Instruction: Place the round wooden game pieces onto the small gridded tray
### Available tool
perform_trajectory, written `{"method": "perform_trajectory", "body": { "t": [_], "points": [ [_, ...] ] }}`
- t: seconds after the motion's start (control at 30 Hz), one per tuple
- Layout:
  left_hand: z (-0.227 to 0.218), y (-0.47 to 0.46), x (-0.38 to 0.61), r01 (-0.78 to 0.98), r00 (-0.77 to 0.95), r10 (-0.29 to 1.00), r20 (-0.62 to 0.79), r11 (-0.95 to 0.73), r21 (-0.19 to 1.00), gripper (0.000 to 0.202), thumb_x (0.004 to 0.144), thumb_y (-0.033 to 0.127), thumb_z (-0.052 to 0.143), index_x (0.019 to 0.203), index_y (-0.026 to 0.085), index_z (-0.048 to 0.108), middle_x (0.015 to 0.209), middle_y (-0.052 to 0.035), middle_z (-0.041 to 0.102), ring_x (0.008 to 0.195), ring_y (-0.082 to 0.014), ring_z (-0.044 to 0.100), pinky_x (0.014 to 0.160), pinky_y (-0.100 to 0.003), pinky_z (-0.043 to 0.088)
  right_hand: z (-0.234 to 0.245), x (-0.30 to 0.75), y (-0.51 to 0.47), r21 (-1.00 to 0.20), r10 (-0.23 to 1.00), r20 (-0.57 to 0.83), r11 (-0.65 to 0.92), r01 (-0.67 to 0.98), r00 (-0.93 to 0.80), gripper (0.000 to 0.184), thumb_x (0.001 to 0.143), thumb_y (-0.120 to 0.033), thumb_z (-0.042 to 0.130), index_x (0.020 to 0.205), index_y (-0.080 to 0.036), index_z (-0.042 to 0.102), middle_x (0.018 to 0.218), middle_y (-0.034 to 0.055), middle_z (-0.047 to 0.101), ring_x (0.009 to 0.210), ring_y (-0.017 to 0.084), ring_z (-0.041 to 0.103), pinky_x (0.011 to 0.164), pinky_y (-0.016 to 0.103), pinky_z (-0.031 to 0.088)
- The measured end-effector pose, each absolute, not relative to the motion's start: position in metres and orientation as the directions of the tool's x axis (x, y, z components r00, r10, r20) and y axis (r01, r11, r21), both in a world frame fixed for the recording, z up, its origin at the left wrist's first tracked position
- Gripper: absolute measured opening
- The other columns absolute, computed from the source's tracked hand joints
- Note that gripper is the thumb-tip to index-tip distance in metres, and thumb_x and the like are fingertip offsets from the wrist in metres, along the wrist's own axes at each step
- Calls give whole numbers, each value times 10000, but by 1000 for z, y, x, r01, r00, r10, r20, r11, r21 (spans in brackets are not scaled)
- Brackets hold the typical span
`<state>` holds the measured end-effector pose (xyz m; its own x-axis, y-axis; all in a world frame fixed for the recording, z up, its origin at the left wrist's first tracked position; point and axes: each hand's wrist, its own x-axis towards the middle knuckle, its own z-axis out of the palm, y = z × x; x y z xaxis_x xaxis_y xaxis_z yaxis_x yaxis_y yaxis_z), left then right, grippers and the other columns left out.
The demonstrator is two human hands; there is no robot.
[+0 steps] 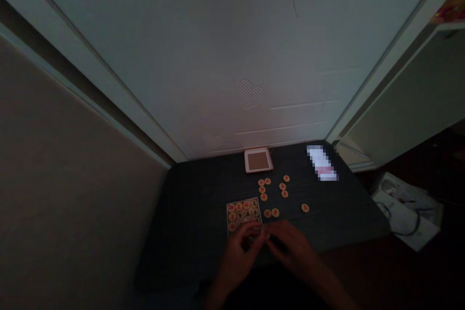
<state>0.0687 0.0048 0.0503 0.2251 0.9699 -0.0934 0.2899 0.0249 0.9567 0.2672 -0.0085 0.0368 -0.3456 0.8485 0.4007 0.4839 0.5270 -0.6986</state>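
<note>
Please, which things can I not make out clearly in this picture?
All in the head view:
Near part of the tray: hidden by the left hand.
Anything between that hand's and the right hand's fingertips: too dark, small.
Marks on loose discs: too small.
Bright panel: blurred into blocks.
Right forearm: cut by bottom edge.

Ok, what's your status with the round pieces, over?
Left hand, right hand: close together, grip unclear. Loose round pieces: on table beyond hands. Left hand hides part of tray.
</note>
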Motion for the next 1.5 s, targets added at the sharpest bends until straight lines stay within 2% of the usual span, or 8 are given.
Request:
{"method": "perform_trajectory", "body": {
  "t": [0.23, 0.43, 0.7, 0.93, 1.1, 1.5],
  "points": [
    [55, 7, 71, 181, 176, 974, -143, 110, 977, 208, 901, 427, 675, 922, 220, 691, 875, -43, 810, 817, -220, 778, 767, -333, 627, 49, 255, -6, -698, 825, 410, 558, 449, -388, 346, 978, -172, 583, 1305, -283, 592, 1166, 71, 738, 1044, 231, 701, 915, 386, 609],
    [57, 8, 69, 170, 148, 976, -162, 136, 976, 244, 937, 439, 623, 907, 211, 705, 912, -57, 809, 846, -221, 773, 791, -327, 612, 42, 251, -1, -717, 836, 421, 544, 435, -352, 297, 979, -216, 613, 1269, -280, 605, 1132, 67, 748, 1037, 233, 708, 956, 425, 585],
    [58, 7, 66, 111, 144, 978, -149, 134, 985, 231, 923, 423, 645, 1006, 217, 709, 1030, -84, 806, 929, -240, 773, 829, -346, 613, 42, 249, -1, -767, 868, 431, 497, 406, -248, 326, 969, -225, 618, 1288, -291, 621, 1189, 61, 752, 1101, 240, 713, 1060, 465, 536],
    [64, 3, 68, 31, 194, 962, -191, 189, 982, 262, 929, 388, 661, 1135, 226, 667, 1121, -89, 792, 1050, -245, 748, 967, -380, 563, 53, 250, 0, -875, 940, 253, 323, 362, -228, 322, 970, -274, 627, 1289, -307, 653, 1209, 46, 752, 1095, 227, 715, 995, 397, 570],
    [69, 4, 70, 7, 180, 961, -208, 210, 978, 228, 906, 363, 698, 1093, 235, 675, 1108, -77, 798, 1021, -238, 756, 981, -378, 551, 60, 250, 1, -919, 969, 128, 196, 342, -211, 323, 965, -314, 644, 1286, -336, 669, 1264, 27, 736, 1199, 256, 671, 1093, 467, 489],
    [67, 4, 67, 42, 168, 968, -186, 182, 982, 231, 903, 363, 703, 1093, 234, 683, 1131, -80, 791, 1023, -242, 761, 983, -385, 556, 59, 248, 3, -959, 973, 66, 123, 255, -219, 302, 979, -359, 617, 1269, -339, 696, 1283, 32, 730, 1215, 269, 663, 1135, 502, 430]
  ]
}}
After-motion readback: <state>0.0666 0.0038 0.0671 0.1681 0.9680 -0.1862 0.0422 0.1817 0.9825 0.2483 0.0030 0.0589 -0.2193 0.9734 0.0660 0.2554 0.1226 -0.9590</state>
